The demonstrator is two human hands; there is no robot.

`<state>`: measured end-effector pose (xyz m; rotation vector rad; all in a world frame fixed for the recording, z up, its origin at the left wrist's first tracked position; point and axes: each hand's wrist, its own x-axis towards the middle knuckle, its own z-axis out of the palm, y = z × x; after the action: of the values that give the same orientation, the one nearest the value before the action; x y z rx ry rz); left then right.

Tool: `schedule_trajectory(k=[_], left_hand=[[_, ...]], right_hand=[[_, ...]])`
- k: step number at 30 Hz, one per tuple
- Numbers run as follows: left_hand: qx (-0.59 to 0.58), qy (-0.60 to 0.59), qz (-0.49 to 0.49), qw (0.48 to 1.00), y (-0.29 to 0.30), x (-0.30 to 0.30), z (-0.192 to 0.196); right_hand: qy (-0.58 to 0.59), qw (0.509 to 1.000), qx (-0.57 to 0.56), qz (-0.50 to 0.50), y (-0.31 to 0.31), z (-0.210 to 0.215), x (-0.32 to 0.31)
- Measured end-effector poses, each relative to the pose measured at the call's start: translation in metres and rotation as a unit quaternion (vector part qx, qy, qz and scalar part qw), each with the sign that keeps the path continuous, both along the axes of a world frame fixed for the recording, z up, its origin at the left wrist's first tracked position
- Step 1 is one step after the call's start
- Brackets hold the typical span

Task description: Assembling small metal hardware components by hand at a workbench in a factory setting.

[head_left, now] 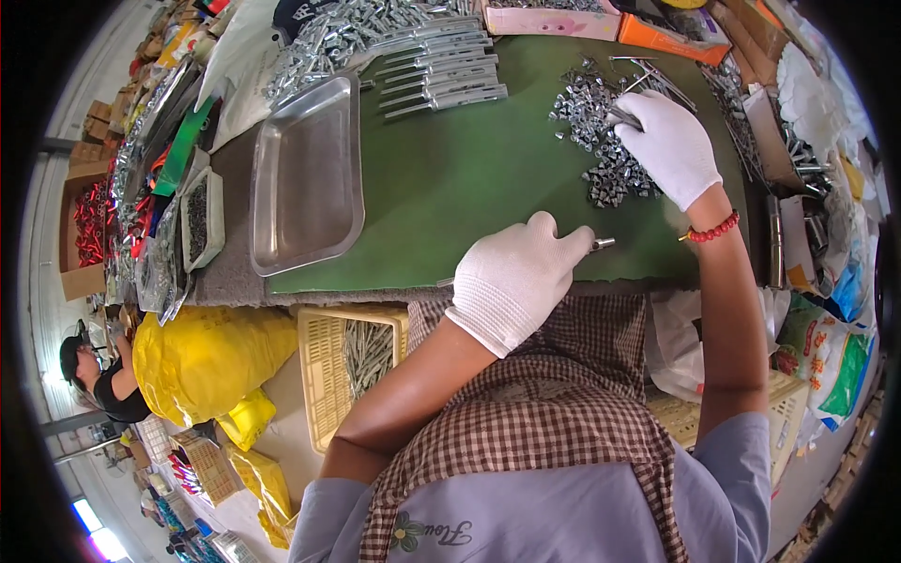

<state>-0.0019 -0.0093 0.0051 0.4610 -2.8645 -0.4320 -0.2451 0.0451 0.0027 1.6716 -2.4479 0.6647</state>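
Note:
My left hand, in a white glove, is closed around a slim metal rod near the table's front edge. The rod's bright tip sticks out past the fingers and its other end shows by the wrist; the palm hides the middle. My right hand, also gloved, reaches over a heap of small silver metal fittings at the right. Its fingers are pinched on a greyish metal piece, whose exact kind I cannot make out. Several finished-looking metal rods with thin shafts lie in a row at the far side.
An oblong steel tray lies on the left of the green mat. Behind it is a big heap of metal tubes. Thin rods lie beyond my right hand. Below the table stand a yellow crate and yellow sacks. Another person is far left.

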Motion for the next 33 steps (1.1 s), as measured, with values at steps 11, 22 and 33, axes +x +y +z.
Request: schedule_trajectory(k=[11,22,33], left_hand=[[0.010,0.009,-0.008,1.000,0.000,-0.001,-0.001],[0.015,0.011,-0.009,1.000,0.000,0.001,-0.002],[0.020,0.014,-0.003,1.000,0.008,0.002,0.001]], right_hand=[[0.100,0.991,0.088,0.033,-0.010,0.007,0.006],[-0.272,0.960,-0.042,0.049,0.069,0.015,0.090],[-0.138,0.983,-0.116,-0.021,0.081,-0.003,0.088]])
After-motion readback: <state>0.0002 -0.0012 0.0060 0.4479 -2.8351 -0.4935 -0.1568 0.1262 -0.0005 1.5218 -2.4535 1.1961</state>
